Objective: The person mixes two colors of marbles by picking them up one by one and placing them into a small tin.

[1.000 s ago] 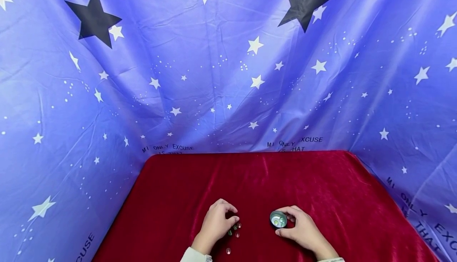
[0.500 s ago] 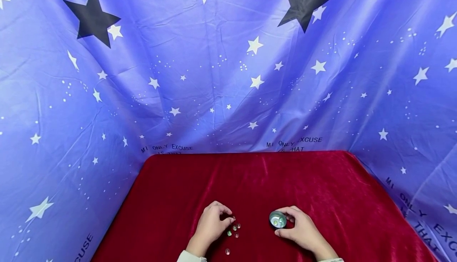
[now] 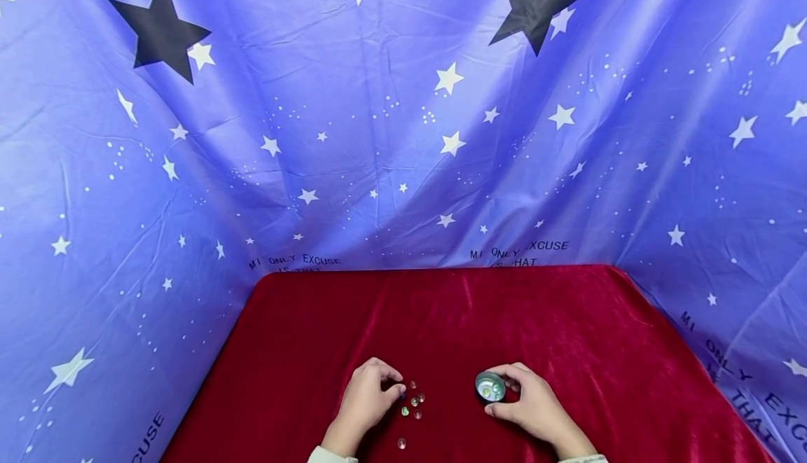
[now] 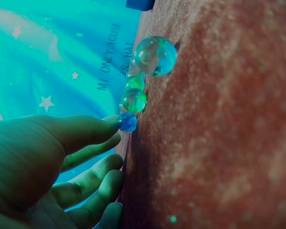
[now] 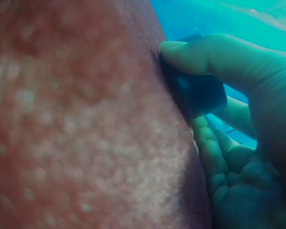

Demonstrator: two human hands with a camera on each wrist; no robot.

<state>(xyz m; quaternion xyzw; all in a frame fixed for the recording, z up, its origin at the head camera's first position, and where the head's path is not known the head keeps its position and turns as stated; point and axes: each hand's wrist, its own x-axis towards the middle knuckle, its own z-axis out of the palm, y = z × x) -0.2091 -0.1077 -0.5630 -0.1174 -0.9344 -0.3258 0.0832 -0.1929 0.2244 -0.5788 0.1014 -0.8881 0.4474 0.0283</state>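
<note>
At the near middle of the table, my left hand [image 3: 367, 393] pinches a small blue marble [image 4: 127, 122] at the tips of thumb and index finger, close over the cloth. Its other fingers are loosely bent. Just right of it lie several glass marbles: a clear one [image 3: 412, 384], a green one [image 3: 405, 412] and another clear one [image 3: 401, 443] nearer the front. My right hand [image 3: 532, 403] grips a small round dark cup [image 5: 195, 90] between thumb and fingers, low at the cloth. In the head view its mouth faces me, with greenish marbles inside.
Red velvet cloth [image 3: 504, 316] covers the table. A blue-purple curtain [image 3: 378, 134] with stars and lettering hangs behind it and along both sides. A large clear marble [image 4: 155, 56] stands foremost in the left wrist view.
My left hand has drawn back to the left, uncovering the clear and green marbles it partly hid. The right hand and the cup stay in place.
</note>
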